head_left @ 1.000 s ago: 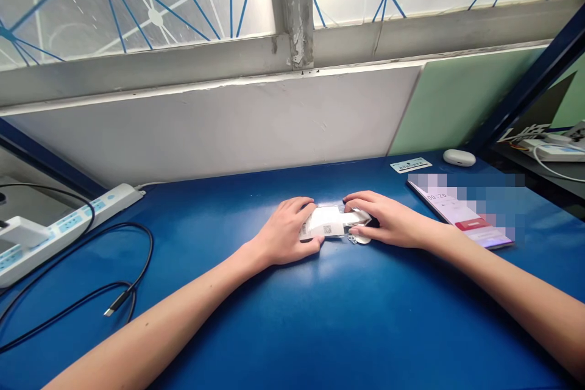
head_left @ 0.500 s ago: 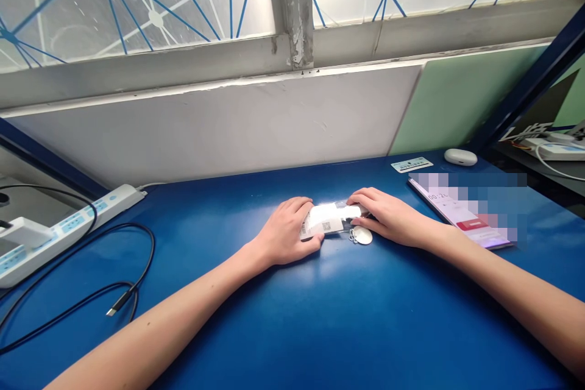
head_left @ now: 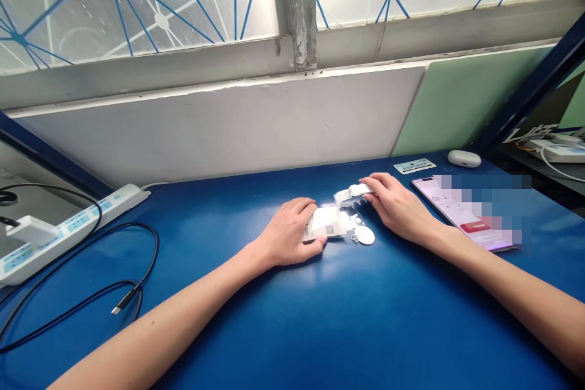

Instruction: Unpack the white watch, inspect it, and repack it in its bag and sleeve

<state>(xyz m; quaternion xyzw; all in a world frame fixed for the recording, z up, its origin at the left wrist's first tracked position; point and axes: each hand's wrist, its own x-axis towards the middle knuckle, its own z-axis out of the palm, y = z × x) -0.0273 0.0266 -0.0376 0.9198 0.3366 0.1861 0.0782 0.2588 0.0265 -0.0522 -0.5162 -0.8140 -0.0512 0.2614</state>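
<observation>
My left hand [head_left: 290,230] grips the near-left end of a flat pack [head_left: 322,223] in clear plastic with a printed code label, which rests on the blue table. Pinched between the thumb and fingers of my right hand [head_left: 390,200] is a narrow white stick-shaped piece [head_left: 361,190], raised just above the far-right end of the pack. Its left end is paler and bends downward; its exact kind is not clear. A round white tag [head_left: 364,235] with a small chain lies on the table by the pack's right end.
At the right lies a phone [head_left: 457,210] showing a timer, partly pixelated. Behind it are a white earphone case [head_left: 464,158] and a printed card [head_left: 415,166]. A white power strip [head_left: 114,200] and a looped black cable [head_left: 153,256] occupy the left. A wall [head_left: 228,134] borders the back of the table.
My right hand has lifted up and away from the pack, and the white stick-shaped piece now shows in its fingers. My left hand has stayed on the pack.
</observation>
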